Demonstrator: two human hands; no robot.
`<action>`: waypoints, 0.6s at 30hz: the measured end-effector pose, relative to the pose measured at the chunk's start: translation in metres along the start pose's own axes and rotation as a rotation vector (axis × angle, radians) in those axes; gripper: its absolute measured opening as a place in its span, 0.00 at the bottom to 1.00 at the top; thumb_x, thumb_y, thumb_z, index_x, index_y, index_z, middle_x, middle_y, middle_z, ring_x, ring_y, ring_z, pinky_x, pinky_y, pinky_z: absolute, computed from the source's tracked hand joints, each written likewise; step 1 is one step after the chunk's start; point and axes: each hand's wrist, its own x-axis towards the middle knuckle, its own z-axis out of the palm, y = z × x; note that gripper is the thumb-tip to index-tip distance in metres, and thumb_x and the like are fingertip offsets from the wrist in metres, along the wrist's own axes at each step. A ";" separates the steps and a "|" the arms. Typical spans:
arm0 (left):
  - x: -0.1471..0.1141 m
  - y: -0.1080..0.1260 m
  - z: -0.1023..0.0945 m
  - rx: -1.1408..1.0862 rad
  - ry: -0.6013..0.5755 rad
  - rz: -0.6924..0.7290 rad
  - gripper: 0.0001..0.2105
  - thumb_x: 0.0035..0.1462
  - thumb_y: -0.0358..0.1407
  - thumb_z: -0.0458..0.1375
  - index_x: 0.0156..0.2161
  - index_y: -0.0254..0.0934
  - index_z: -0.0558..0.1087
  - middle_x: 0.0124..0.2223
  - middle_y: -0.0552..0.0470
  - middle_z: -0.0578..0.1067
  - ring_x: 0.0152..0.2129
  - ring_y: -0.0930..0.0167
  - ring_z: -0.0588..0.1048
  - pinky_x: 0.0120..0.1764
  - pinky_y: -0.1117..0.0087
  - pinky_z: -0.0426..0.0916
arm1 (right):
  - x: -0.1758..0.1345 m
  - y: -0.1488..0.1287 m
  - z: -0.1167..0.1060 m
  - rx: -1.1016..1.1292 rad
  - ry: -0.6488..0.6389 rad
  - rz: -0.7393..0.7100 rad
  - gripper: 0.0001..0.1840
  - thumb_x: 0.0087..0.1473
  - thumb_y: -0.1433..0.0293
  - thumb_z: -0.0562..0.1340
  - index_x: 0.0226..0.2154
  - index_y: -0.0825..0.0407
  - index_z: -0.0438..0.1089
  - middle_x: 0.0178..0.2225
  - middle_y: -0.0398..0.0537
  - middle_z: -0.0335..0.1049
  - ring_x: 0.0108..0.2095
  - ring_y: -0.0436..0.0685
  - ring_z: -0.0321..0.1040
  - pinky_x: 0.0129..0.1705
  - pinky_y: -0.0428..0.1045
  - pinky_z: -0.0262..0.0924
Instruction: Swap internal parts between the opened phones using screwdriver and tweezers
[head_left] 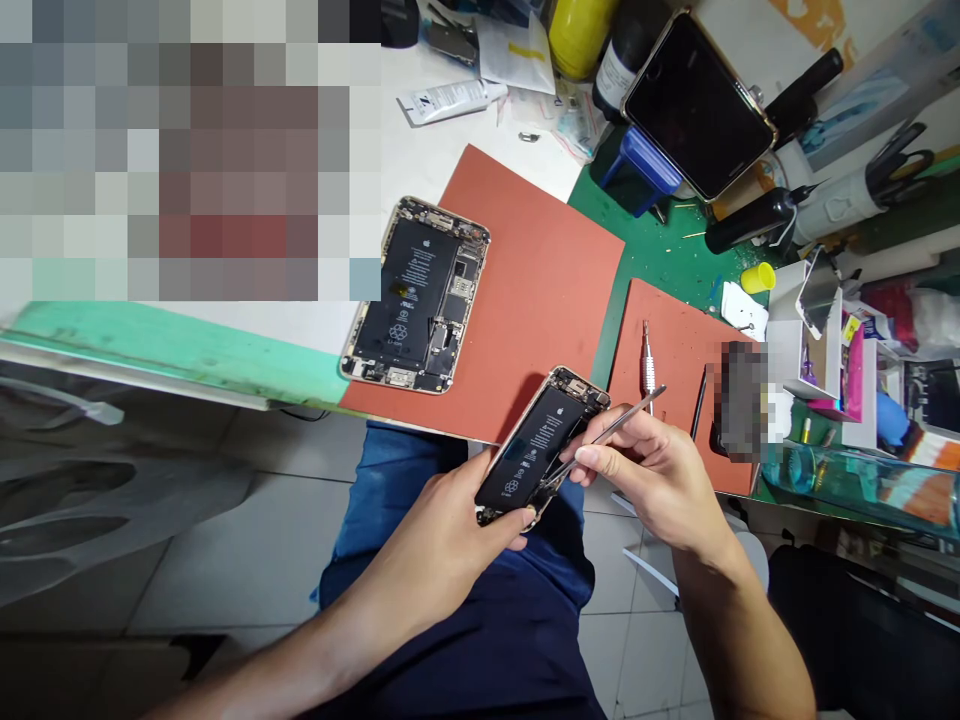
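An opened smartphone (525,450), its black battery and circuit parts bare, is tilted above my lap at the table's front edge. My left hand (465,520) grips its lower end, thumb over the bottom corner. Pinched in the fingers of my right hand (634,465) are metal tweezers (622,415), whose tips point down into the phone's lower right part. Whether the tips hold anything is too small to tell. A second, larger opened phone (420,295) lies on the red-brown mat (536,290), beyond my left hand.
A screwdriver (648,360) lies on another red-brown mat (634,330) at the right. Behind stand a propped phone (697,105), a blue holder (649,165) and a yellow bottle (577,40). A white tube (454,100) lies at the back. Boxes and a glass tube (862,485) crowd the right.
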 end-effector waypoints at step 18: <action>0.002 -0.002 0.000 -0.019 -0.005 0.007 0.18 0.61 0.44 0.67 0.52 0.39 0.78 0.44 0.51 0.84 0.40 0.64 0.84 0.43 0.62 0.85 | 0.004 -0.013 -0.002 -0.108 -0.102 0.005 0.08 0.68 0.64 0.70 0.38 0.50 0.77 0.29 0.41 0.76 0.28 0.50 0.74 0.29 0.46 0.71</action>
